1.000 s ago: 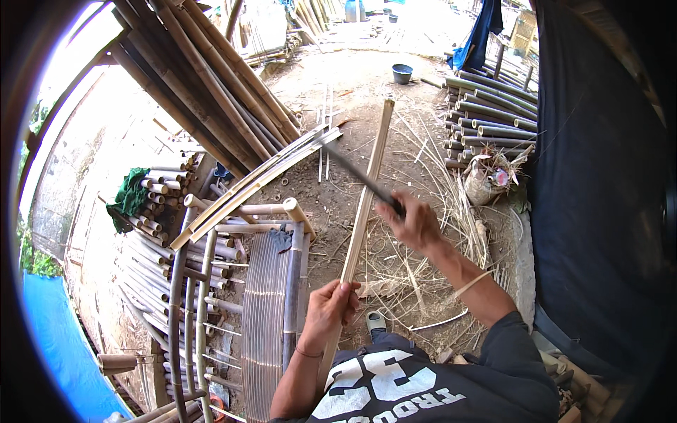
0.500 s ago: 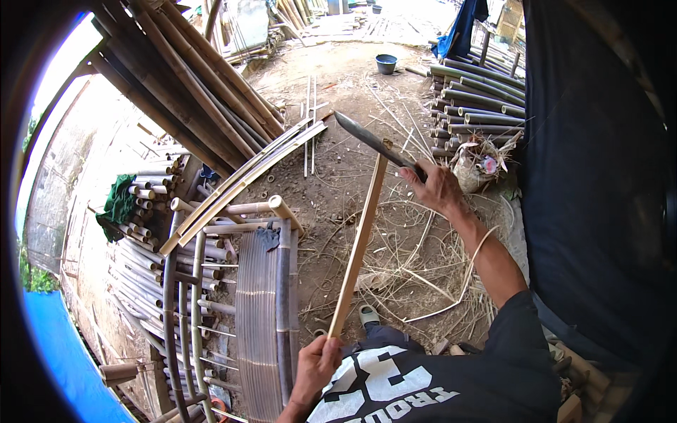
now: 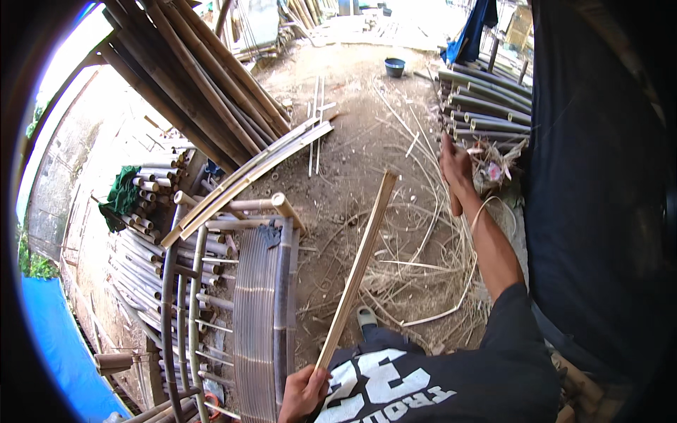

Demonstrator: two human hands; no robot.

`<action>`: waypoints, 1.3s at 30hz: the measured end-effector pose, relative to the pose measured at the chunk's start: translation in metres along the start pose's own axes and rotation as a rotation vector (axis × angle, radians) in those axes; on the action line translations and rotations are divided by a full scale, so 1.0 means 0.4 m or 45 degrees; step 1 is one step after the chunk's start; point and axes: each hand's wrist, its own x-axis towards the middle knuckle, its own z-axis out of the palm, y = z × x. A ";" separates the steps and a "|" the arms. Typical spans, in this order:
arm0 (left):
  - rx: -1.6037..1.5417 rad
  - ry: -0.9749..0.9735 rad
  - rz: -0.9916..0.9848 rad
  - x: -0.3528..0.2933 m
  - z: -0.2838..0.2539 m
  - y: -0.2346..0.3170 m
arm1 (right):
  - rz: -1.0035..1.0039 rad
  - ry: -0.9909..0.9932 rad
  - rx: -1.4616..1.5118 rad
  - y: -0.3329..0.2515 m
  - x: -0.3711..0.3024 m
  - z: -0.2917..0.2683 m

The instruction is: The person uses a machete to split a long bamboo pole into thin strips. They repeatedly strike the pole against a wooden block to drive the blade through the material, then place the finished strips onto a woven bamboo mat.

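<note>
My left hand [image 3: 305,391], low in the view by my shirt, is closed round the lower end of a long split bamboo strip [image 3: 358,271]. The strip slants up and away, its far end free in the air over the ground. Out to the right, my right hand [image 3: 457,168] is closed round the handle of a machete [image 3: 455,204]. The brown handle's end shows below my fist; the blade cannot be made out at this angle. Machete and strip are apart.
At the left stands a bamboo bench [image 3: 255,331], with long split strips [image 3: 247,180] resting across its end. Bamboo poles are stacked at the right [image 3: 486,106] and lean at upper left [image 3: 204,77]. Shavings [image 3: 402,282] litter the dirt; a dark bucket [image 3: 395,67] stands farther off.
My right hand has swung the machete away from the strip's far end, up and right, and its blade has turned out of sight. My left hand has moved slightly down and left with the strip.
</note>
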 end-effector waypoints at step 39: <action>-0.798 -0.310 0.057 -0.202 -0.228 -0.158 | -1.308 -0.498 -0.313 -0.305 -1.095 0.196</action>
